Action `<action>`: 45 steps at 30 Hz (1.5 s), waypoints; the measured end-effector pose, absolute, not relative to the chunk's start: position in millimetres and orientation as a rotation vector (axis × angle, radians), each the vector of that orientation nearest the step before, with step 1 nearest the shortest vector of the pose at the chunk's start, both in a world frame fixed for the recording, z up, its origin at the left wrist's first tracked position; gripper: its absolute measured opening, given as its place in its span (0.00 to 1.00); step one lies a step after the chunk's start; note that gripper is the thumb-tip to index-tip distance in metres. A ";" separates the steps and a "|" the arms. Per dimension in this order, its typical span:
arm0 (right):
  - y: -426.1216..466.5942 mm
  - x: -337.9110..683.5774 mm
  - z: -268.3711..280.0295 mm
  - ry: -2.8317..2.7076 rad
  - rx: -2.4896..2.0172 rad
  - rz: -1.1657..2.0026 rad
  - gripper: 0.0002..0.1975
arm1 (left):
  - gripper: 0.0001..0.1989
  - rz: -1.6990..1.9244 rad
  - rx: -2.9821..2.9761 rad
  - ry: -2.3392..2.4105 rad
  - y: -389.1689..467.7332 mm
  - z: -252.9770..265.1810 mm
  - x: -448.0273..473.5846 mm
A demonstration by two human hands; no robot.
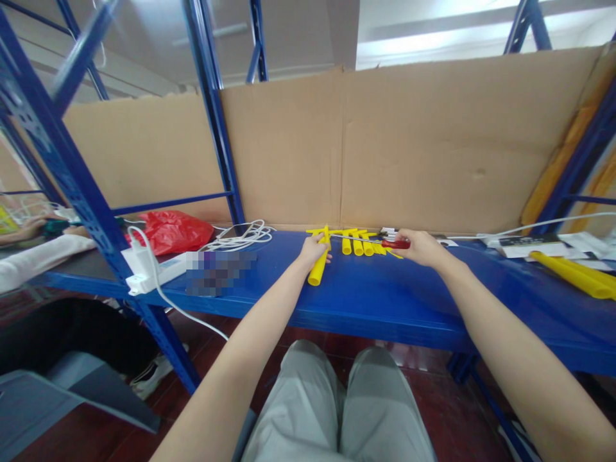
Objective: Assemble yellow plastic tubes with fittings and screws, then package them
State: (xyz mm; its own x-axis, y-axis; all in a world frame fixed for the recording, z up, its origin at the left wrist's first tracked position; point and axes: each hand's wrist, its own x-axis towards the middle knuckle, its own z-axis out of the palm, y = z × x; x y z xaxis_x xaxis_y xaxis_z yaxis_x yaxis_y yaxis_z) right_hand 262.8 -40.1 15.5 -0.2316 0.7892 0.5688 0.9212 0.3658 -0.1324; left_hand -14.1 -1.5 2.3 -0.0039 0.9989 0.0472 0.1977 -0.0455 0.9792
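My left hand (314,248) is closed around a yellow plastic tube (316,274), whose open lower end points toward me. My right hand (418,248) grips the red handle of a screwdriver (395,244). Its thin metal shaft runs left, and the tip meets the upper part of the held tube; exactly what it touches there is too small to tell. Behind and between my hands, several more yellow tubes (358,246) lie side by side on the blue shelf top (366,292), with thin yellow pieces around them.
Long yellow tubes (572,274) lie at the right near papers (548,246). To the left are a white power strip (161,273), coiled white cable (245,236) and a red plastic bag (173,231). Cardboard (409,141) walls the back; a blue post (81,154) stands left, another person's hand (77,231) beyond.
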 end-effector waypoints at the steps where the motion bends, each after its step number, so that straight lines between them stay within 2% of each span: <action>1: -40.8 262.5 16.1 -2.081 -1.474 -0.310 0.06 | 0.31 1.146 1.385 1.340 -1.1 2.1 -14.1; 16: -37.0 262.7 12.0 -2.136 -1.534 -0.227 0.10 | 0.31 1.144 1.378 1.337 2.1 0.7 -15.5; 28: -39.1 265.1 14.1 -2.115 -1.412 -0.240 0.05 | 0.30 1.151 1.376 1.331 0.5 1.9 -16.0; 34: -38.1 269.5 15.0 -2.190 -1.352 -0.176 0.10 | 0.30 1.162 1.368 1.339 2.4 -0.4 -15.4; 45: -36.7 268.5 11.3 -2.093 -1.473 -0.177 0.10 | 0.31 1.138 1.371 1.339 -1.4 3.3 -15.0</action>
